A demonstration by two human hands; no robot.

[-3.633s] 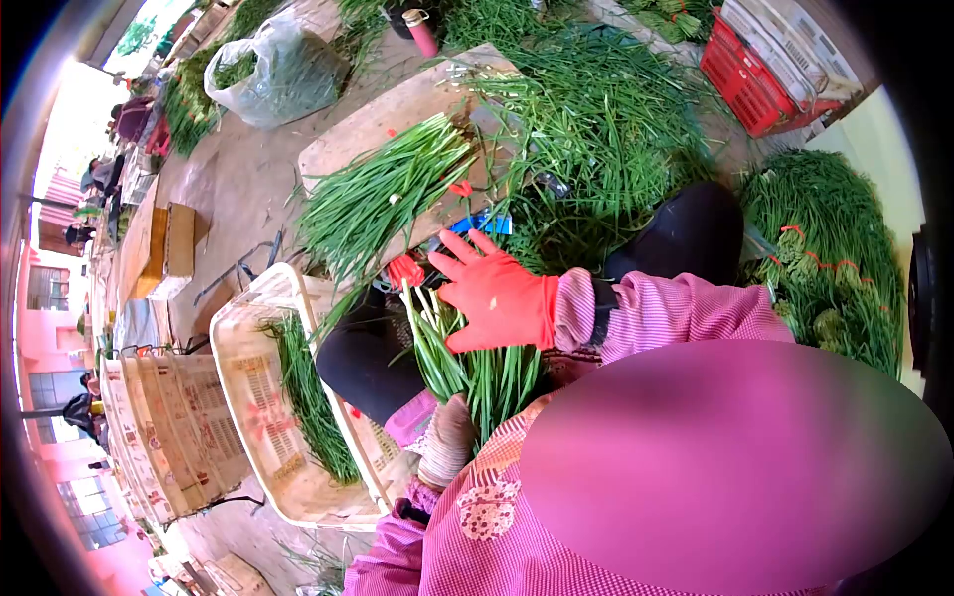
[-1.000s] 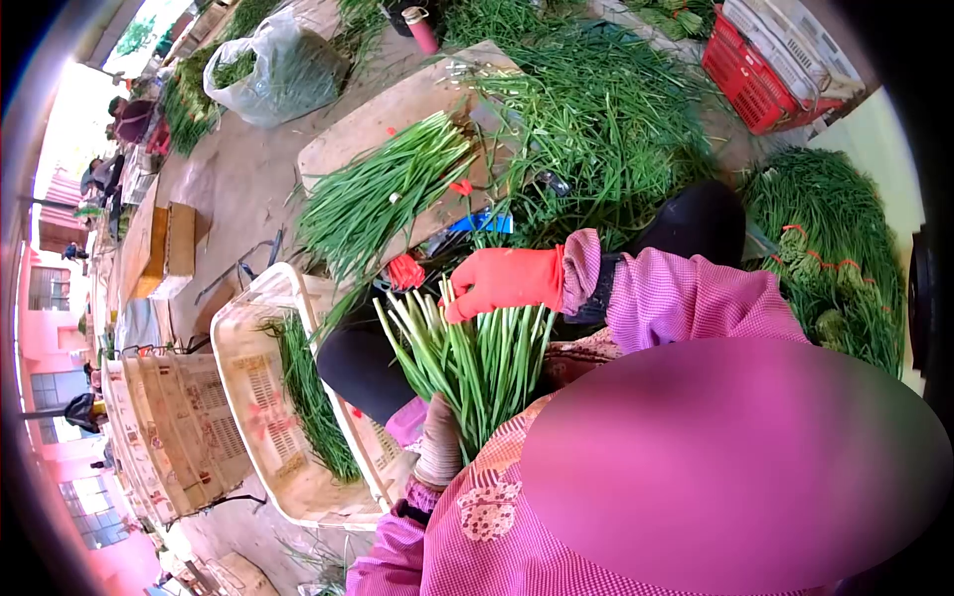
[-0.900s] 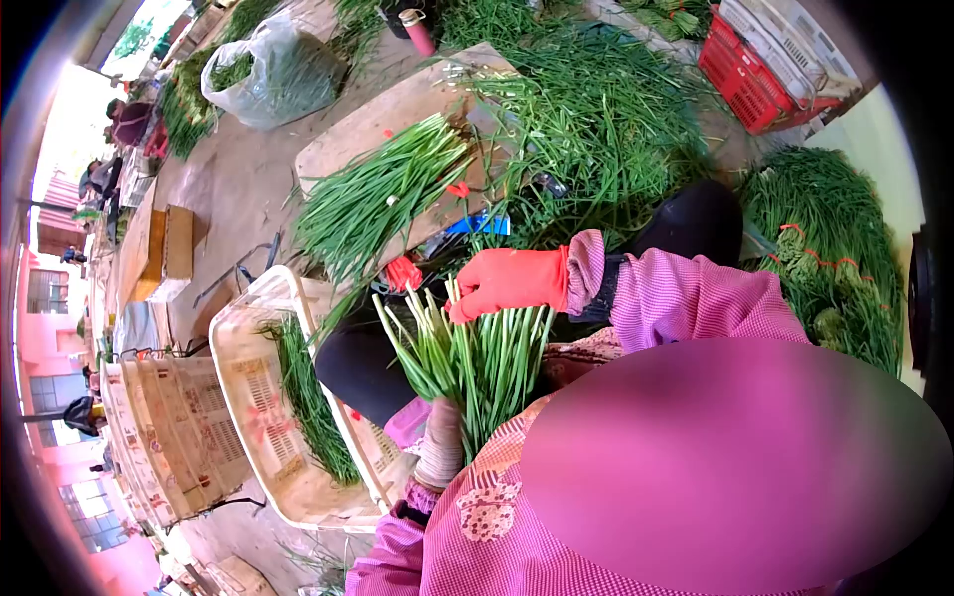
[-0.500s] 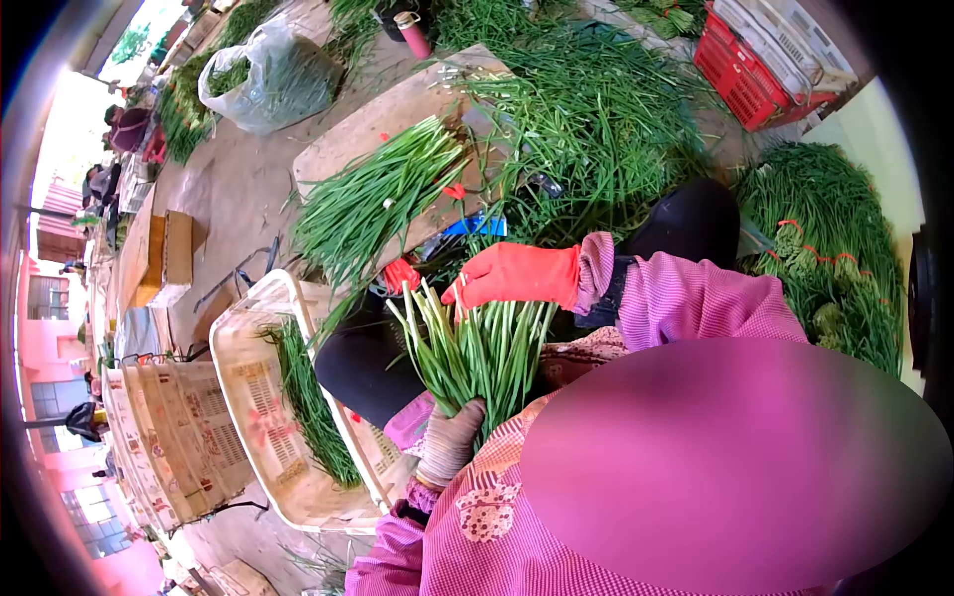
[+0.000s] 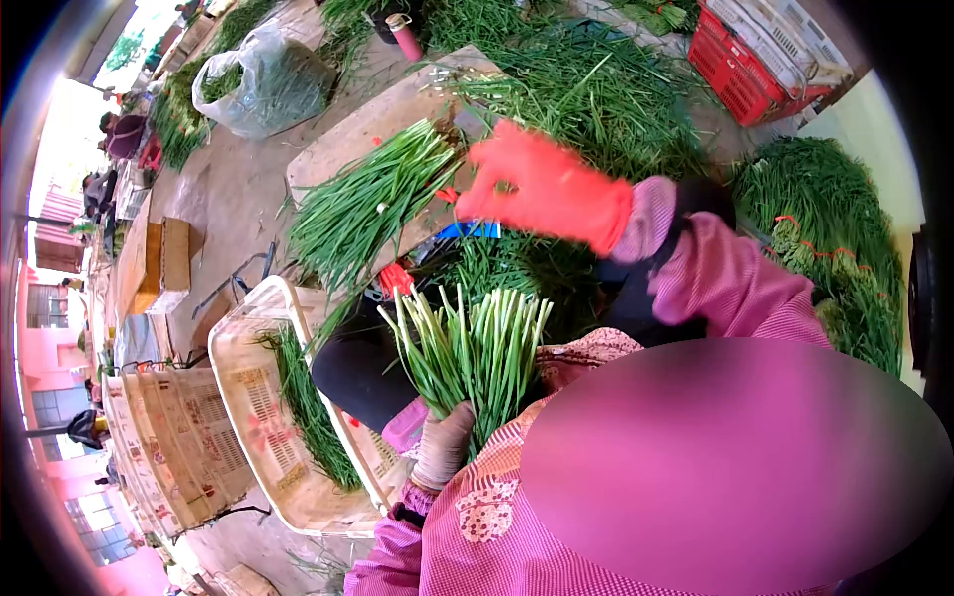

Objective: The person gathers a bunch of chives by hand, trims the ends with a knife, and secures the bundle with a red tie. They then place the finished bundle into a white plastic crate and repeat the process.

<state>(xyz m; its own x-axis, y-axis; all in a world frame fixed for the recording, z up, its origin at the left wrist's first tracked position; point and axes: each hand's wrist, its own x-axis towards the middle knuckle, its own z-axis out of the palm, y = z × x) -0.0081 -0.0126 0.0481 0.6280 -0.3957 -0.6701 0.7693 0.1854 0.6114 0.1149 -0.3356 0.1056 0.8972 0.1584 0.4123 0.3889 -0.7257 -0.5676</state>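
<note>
My left hand point(image 5: 443, 447), in a greyish glove, is wrapped round a bundle of green stalks point(image 5: 472, 358) in front of my body. Their pale cut ends point up and away from me. Above and beyond the bundle, apart from it, is my right hand point(image 5: 542, 189) in a red glove. Motion blurs its fingers, and whether they hold anything cannot be made out. It is near a loose pile of green stalks point(image 5: 596, 99). Beside it, more stalks point(image 5: 373, 194) lie on a board point(image 5: 333, 154) with a red band point(image 5: 447, 195).
A white basket point(image 5: 288, 477) with some stalks stands at the left, by stacked crates point(image 5: 179, 447). Behind are a plastic bag point(image 5: 268, 89) and a pink bottle point(image 5: 404, 38). At the right are a red crate point(image 5: 730, 70) and banded bundles point(image 5: 805, 238).
My right hand has lifted off the cut ends of the bundle and moved up and away, over the pile. My left hand still holds the bundle in nearly the same place.
</note>
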